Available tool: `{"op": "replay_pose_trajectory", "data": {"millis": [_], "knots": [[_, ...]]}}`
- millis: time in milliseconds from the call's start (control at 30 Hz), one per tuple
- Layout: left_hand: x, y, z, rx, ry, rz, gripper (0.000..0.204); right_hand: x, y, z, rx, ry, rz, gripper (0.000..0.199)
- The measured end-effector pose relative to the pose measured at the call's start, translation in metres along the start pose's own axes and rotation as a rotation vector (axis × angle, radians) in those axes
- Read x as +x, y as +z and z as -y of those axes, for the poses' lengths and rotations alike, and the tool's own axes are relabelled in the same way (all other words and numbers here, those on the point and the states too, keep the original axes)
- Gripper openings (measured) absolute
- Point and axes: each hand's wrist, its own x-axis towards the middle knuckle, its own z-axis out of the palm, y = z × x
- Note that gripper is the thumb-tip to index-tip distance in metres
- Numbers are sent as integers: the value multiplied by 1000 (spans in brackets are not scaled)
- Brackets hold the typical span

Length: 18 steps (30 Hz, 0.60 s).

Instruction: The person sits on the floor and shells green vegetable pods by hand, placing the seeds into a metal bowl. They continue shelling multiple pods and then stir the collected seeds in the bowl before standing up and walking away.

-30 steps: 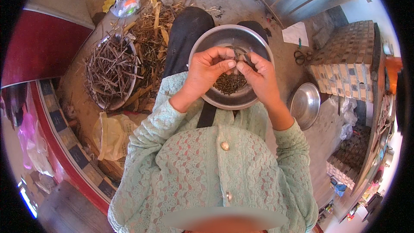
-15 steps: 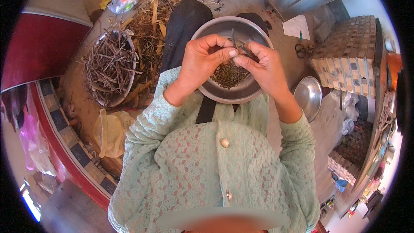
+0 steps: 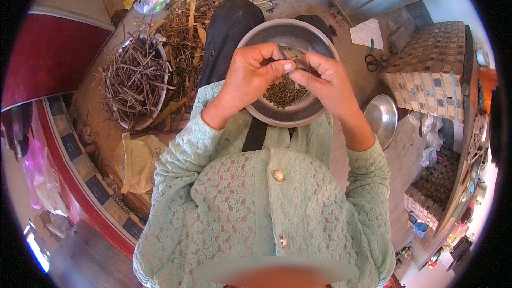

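My left hand [image 3: 246, 78] and my right hand [image 3: 332, 81] meet above a metal basin [image 3: 266, 33] held in my lap. Thumbs and forefingers of both are pinched on a thin, dark dried bean pod [image 3: 304, 66], mostly covered by the fingers. In the basin below, a heap of small greenish-brown beans [image 3: 285, 94] lies on the bottom, partly hidden by my hands.
To the left, a bowl [image 3: 160, 108] heaped with dry empty-looking pods [image 3: 133, 77] stands beside loose dry stalks [image 3: 184, 42]. A yellowish sack [image 3: 140, 162] lies nearer. On the right are a shiny metal basin [image 3: 382, 120], scissors [image 3: 372, 63] and a brick-patterned block [image 3: 426, 69].
A pod strip that stuck up past my left fingertips now lies lower, close against the fingers. Both hands keep nearly the same place over the basin.
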Motion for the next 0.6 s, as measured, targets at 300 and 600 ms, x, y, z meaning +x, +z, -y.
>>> {"op": "replay_pose_trajectory", "data": {"millis": [300, 600], "knots": [[0, -1, 4, -129, 35, 64, 11, -7, -1, 1, 399, 243, 130, 17], [-2, 2, 8, -299, -57, -93, 11, -9, -9, 1, 707, 393, 155, 19]]}}
